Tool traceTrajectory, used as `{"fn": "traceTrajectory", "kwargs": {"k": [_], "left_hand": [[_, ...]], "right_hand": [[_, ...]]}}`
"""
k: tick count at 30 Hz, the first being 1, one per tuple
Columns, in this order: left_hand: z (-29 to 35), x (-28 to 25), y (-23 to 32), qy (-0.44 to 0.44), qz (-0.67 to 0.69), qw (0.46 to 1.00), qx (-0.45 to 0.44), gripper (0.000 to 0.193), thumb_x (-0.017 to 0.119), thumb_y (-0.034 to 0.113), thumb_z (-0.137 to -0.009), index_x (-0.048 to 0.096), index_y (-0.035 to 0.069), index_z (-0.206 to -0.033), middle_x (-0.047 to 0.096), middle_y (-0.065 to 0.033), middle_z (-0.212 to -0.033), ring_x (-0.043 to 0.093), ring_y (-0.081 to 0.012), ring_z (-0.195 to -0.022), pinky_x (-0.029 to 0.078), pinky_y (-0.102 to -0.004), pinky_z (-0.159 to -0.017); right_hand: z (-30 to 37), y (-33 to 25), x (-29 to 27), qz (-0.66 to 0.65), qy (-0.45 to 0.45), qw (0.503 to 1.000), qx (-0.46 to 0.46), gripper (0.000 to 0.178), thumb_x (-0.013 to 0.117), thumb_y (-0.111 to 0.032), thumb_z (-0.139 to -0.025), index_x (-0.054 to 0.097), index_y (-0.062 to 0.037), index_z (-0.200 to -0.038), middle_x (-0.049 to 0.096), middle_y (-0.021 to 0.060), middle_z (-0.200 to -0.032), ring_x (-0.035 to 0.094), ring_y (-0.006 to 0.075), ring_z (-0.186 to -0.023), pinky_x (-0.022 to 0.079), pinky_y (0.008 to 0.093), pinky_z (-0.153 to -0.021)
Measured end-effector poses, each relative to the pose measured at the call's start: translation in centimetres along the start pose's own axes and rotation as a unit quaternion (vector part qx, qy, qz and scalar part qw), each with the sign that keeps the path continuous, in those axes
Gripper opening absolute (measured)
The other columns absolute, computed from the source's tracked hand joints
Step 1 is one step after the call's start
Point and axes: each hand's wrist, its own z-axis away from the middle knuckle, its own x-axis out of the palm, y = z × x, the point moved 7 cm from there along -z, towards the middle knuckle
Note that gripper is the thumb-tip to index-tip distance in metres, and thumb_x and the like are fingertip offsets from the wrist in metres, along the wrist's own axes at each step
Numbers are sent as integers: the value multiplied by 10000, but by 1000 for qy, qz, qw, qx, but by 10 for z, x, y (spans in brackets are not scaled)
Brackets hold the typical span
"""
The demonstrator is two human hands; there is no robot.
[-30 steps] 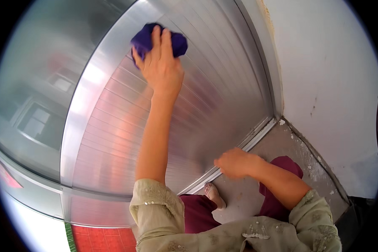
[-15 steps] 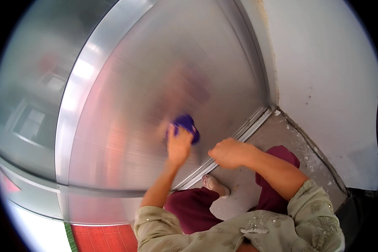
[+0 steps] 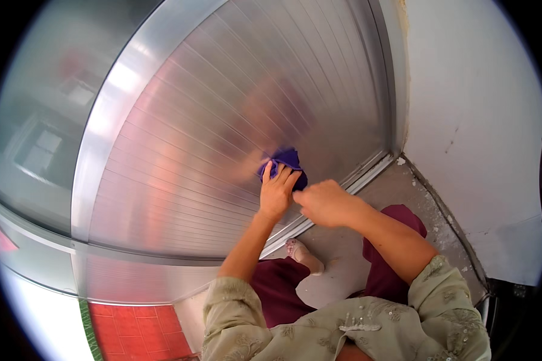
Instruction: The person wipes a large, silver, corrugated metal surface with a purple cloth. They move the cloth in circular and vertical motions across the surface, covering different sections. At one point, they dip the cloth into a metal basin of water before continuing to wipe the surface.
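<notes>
A crumpled purple cloth (image 3: 290,159) lies pressed against the ribbed, silvery door panel (image 3: 217,108). My left hand (image 3: 277,194) holds it there, fingers spread over its lower part. Close by on the right, my right hand (image 3: 326,203) is closed, its thumb side at or very near the cloth's lower edge. Its curled fingers face away, so whatever they may hold is hidden. Dim reflections of the arm and of reddish shapes show on the shiny panel.
A bright metal frame (image 3: 105,114) borders the panel on the left, and a metal track (image 3: 300,226) runs along its bottom. White wall (image 3: 470,120) rises at the right above a grey, chipped floor (image 3: 397,186). Red tiles (image 3: 135,328) show at lower left. My foot (image 3: 304,256) is near the track.
My left hand and the cloth have moved right and slightly up across the panel. My right hand has risen a little, and the two hands are now almost together.
</notes>
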Motion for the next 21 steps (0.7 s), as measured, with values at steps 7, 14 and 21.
{"fn": "traceTrajectory", "kwargs": {"k": [7, 14, 21], "left_hand": [[11, 4, 3, 196, 752, 506, -374, 283, 480, 40, -918, 509, 19, -1199, 591, -80, -1126, 572, -189, -1025, 448, -310, -892], [6, -1, 5, 165, 873, 355, -292, 658, 276, 520, -967, 334, -14, -1346, 426, -149, -1337, 397, -284, -1255, 317, -426, -1048], [1, -1, 8, 153, 854, 429, -250, 601, 330, 474, -978, 346, 12, -1362, 427, -93, -1344, 404, -208, -1244, 309, -409, -1048]], "right_hand": [[3, 38, -47, -332, 331, 883, 22, 338, 623, -205, -827, 578, -25, -1110, 634, 141, -986, 619, 292, -919, 477, 399, -821], [-17, 12, -17, -115, 219, 969, 28, 550, 628, -305, -821, 487, -44, -1284, 398, 196, -1379, 435, 372, -1215, 343, 407, -1022], [-29, 28, -28, -221, 289, 931, 17, 521, 641, -150, -778, 485, -9, -1254, 565, 190, -1170, 563, 324, -1067, 427, 361, -925]]}}
